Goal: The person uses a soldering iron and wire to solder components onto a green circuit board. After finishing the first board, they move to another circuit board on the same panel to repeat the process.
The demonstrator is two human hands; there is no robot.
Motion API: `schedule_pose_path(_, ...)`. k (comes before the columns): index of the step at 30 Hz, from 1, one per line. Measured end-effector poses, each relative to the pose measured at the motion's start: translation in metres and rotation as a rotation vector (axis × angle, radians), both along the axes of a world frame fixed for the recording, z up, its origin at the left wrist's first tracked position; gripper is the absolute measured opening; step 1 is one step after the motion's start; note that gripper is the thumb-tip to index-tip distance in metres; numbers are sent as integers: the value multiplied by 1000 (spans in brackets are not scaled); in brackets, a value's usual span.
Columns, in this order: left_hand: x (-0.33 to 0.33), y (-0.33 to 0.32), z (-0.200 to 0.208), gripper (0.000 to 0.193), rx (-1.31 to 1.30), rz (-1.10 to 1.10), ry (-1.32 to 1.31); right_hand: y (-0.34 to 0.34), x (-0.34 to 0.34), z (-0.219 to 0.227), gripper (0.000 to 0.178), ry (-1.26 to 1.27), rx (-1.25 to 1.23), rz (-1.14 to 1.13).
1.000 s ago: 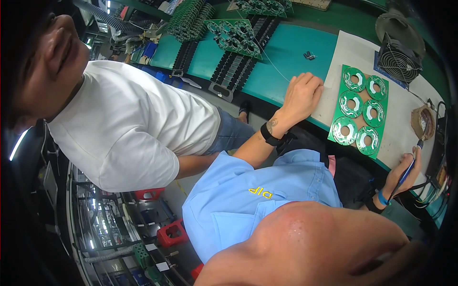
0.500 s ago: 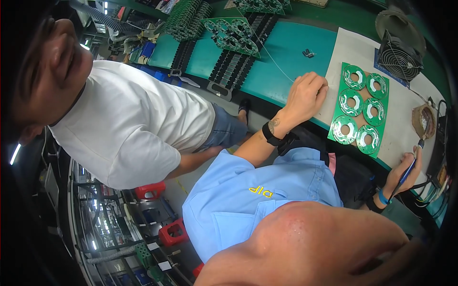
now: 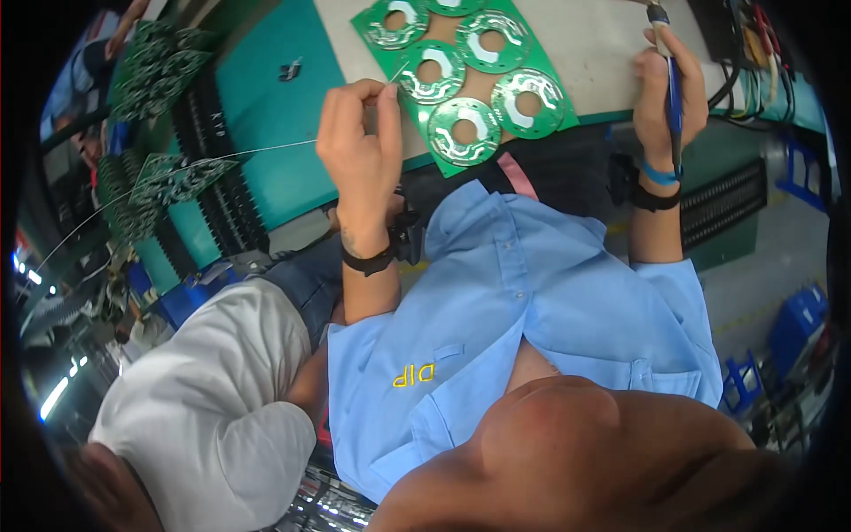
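Note:
My left hand [image 3: 359, 146] pinches a thin solder wire [image 3: 275, 148] between thumb and forefinger. The wire's short free end points over a green panel of ring-shaped circuit boards [image 3: 452, 84], near its left side. A long length of the same wire trails away to the left. My right hand [image 3: 671, 102] is wrapped round the blue handle of a soldering iron [image 3: 675, 111]. The iron is held upright in the picture, right of the panel and apart from it. Its tip is cut off by the top edge. White and silvery tracks show on the rings.
Small dark components [image 3: 290, 70] lie on the turquoise mat [image 3: 270, 111]. Black slotted rails [image 3: 222, 160] and populated green boards [image 3: 182, 177] stand further left. A person in a white shirt [image 3: 213, 381] is close on my left. Cables [image 3: 731, 84] hang at the right.
The view has turned, so the panel appears further up and left. My left hand has come beside the panel with the wire. The iron has left the brown holder.

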State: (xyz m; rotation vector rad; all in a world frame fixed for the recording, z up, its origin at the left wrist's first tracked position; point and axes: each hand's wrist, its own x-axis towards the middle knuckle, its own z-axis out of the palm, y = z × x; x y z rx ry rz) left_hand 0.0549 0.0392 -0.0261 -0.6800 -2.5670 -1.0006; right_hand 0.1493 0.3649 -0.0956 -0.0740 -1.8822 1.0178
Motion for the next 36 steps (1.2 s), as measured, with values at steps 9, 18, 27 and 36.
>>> schedule_pose_path(9,3,24,3,10,76,-185,28,-7,25,7,28,-81,-377,-6)
schedule_pose_path(18,7,6,-5,10,57,-138,69,5,30,18,31,160,-484,415)
schedule_pose_path(27,-4,1,-19,10,102,-127,14,-40,26,53,21,-102,-295,606)
schedule_pose_path(36,-28,0,-9,13,-72,-211,95,-38,9,76,16,-231,-206,635)
